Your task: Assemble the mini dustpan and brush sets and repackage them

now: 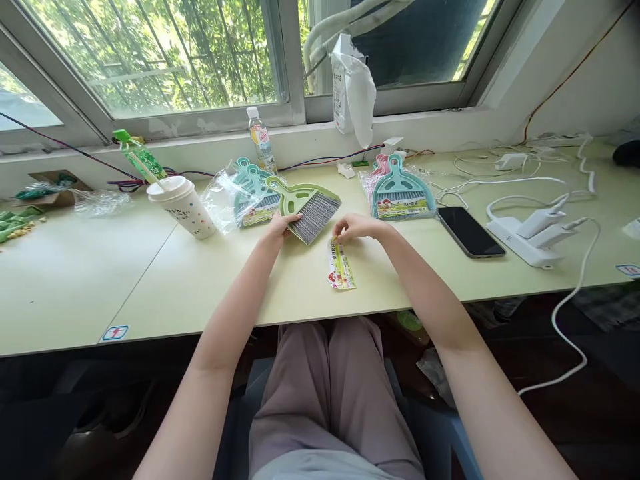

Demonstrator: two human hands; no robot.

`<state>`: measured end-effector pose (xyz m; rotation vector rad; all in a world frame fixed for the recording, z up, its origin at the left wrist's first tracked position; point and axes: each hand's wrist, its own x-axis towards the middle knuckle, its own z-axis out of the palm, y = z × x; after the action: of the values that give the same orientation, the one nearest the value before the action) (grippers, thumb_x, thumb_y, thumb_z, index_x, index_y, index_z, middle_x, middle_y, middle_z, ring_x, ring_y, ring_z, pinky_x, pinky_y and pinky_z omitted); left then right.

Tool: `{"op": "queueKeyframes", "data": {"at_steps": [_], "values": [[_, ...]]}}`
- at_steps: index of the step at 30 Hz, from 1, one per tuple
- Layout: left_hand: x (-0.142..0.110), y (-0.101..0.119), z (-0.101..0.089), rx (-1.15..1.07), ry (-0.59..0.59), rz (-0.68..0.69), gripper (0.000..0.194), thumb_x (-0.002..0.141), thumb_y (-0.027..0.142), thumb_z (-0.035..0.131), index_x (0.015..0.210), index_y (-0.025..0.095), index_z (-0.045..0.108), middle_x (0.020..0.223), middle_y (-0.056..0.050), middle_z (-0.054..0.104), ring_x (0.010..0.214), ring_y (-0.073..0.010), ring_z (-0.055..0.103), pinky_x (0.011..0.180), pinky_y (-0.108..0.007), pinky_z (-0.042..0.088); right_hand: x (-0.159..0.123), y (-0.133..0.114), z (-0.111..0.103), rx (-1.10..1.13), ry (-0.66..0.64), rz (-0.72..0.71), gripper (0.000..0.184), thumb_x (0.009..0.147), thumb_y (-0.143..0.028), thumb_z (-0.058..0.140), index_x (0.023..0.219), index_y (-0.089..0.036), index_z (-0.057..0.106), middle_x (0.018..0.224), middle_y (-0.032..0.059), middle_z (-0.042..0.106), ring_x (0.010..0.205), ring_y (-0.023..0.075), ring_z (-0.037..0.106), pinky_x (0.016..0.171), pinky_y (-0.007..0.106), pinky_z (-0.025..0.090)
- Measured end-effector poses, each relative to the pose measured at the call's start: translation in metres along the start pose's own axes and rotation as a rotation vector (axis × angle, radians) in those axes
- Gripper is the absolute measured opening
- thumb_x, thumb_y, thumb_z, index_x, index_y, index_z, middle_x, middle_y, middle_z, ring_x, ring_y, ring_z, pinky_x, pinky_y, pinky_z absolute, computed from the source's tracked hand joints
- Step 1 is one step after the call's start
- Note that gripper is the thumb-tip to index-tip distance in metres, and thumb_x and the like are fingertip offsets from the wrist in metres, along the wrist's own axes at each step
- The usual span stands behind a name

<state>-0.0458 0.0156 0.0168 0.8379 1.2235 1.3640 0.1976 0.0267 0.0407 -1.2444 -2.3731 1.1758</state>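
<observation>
My left hand (284,225) grips a small green dustpan and brush set (287,195) by its edge, tilted above the table with the grey bristles (316,217) toward me. My right hand (354,228) pinches the top end of a printed paper label (341,268), which hangs down or lies along the tabletop; I cannot tell which. Behind the green set lies a blue dustpan and brush set (249,187) in clear plastic wrapping (220,200). To the right, wrapped blue and pink sets (403,183) are stacked, with a similar label on the front.
A lidded paper cup (183,207) and green bottle (140,157) stand at left, a clear bottle (262,140) at the back. On the right are a black phone (470,231) and a white power strip (525,240) with cables. The table's front edge (300,322) runs above my lap.
</observation>
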Motion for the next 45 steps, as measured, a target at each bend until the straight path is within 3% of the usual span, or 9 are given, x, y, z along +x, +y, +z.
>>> {"op": "queueKeyframes", "data": {"at_steps": [2,6,13,19,27,31,36,41,45], "values": [[-0.002,0.0,0.001,0.023,-0.03,0.016,0.06,0.054,0.007,0.082,0.109,0.022,0.062,0.09,-0.002,0.068,0.082,-0.018,0.069,0.085,-0.038,0.06,-0.001,-0.003,0.0,0.173,0.051,-0.055,0.026,0.063,-0.038,0.085,0.074,-0.019,0.071,0.073,0.0004,0.07,0.059,0.0096,0.054,0.056,0.023,0.04],[-0.007,-0.001,0.006,0.072,-0.152,-0.009,0.049,0.056,0.014,0.085,0.1,0.018,0.064,0.091,-0.006,0.069,0.085,-0.0207,0.07,0.084,-0.038,0.06,0.003,-0.002,0.0,0.403,0.364,-0.035,0.031,0.065,-0.036,0.086,0.075,-0.016,0.064,0.074,0.0008,0.068,0.052,0.0048,0.046,0.049,0.021,0.035],[-0.015,-0.001,0.012,0.148,-0.244,-0.023,0.063,0.052,0.025,0.092,0.107,0.019,0.062,0.101,-0.008,0.071,0.093,-0.0239,0.071,0.081,-0.036,0.061,0.019,0.017,0.0,0.427,0.665,0.05,0.028,0.067,-0.031,0.085,0.075,-0.017,0.062,0.075,0.0012,0.068,0.05,0.0067,0.049,0.047,0.022,0.042],[-0.015,-0.001,0.013,0.146,-0.252,-0.001,0.066,0.045,0.01,0.089,0.105,0.018,0.062,0.101,-0.008,0.071,0.093,-0.0258,0.071,0.08,-0.039,0.061,0.009,0.009,-0.004,0.09,0.789,0.096,0.025,0.077,-0.039,0.076,0.092,-0.02,0.068,0.1,0.0067,0.073,0.089,0.0214,0.065,0.082,0.036,0.053],[-0.015,0.003,0.014,-0.011,-0.23,0.087,0.077,0.051,0.007,0.084,0.122,0.019,0.059,0.097,-0.006,0.072,0.094,-0.0252,0.072,0.091,-0.042,0.059,0.011,0.008,0.001,0.1,0.934,0.076,0.064,0.08,-0.045,0.072,0.134,-0.022,0.047,0.142,0.0152,0.047,0.134,0.0281,0.046,0.109,0.043,0.044],[-0.016,0.005,0.015,-0.059,-0.199,0.123,0.081,0.053,0.008,0.084,0.128,0.022,0.055,0.1,-0.006,0.073,0.099,-0.0251,0.072,0.095,-0.043,0.057,0.015,0.008,0.006,0.522,0.75,0.081,0.058,0.087,-0.038,0.066,0.138,-0.026,0.04,0.147,0.0118,0.048,0.129,0.021,0.054,0.103,0.037,0.051],[-0.018,0.004,0.018,-0.094,-0.241,0.169,0.085,0.054,0.013,0.087,0.132,0.022,0.052,0.105,-0.007,0.073,0.102,-0.0248,0.071,0.097,-0.04,0.056,0.016,-0.003,0.017,0.899,0.434,0.007,0.026,0.089,-0.026,0.063,0.113,-0.02,0.056,0.12,0.0087,0.069,0.104,0.0169,0.07,0.099,0.035,0.055],[-0.019,0.004,0.018,-0.08,-0.285,0.162,0.085,0.056,0.014,0.086,0.133,0.023,0.051,0.104,-0.006,0.074,0.098,-0.0228,0.072,0.093,-0.037,0.057,0.014,-0.009,0.02,0.947,0.401,0.014,0.015,0.089,-0.026,0.066,0.102,-0.02,0.059,0.101,0.0064,0.075,0.085,0.015,0.073,0.095,0.035,0.058],[-0.02,0.008,0.017,-0.092,-0.275,0.117,0.071,0.065,0.02,0.08,0.13,0.023,0.054,0.096,-0.004,0.075,0.091,-0.0208,0.072,0.088,-0.035,0.058,0.013,-0.008,0.017,0.963,0.398,0.024,0.011,0.09,-0.02,0.062,0.1,-0.019,0.06,0.099,0.006,0.076,0.079,0.0133,0.073,0.094,0.034,0.058]]}}
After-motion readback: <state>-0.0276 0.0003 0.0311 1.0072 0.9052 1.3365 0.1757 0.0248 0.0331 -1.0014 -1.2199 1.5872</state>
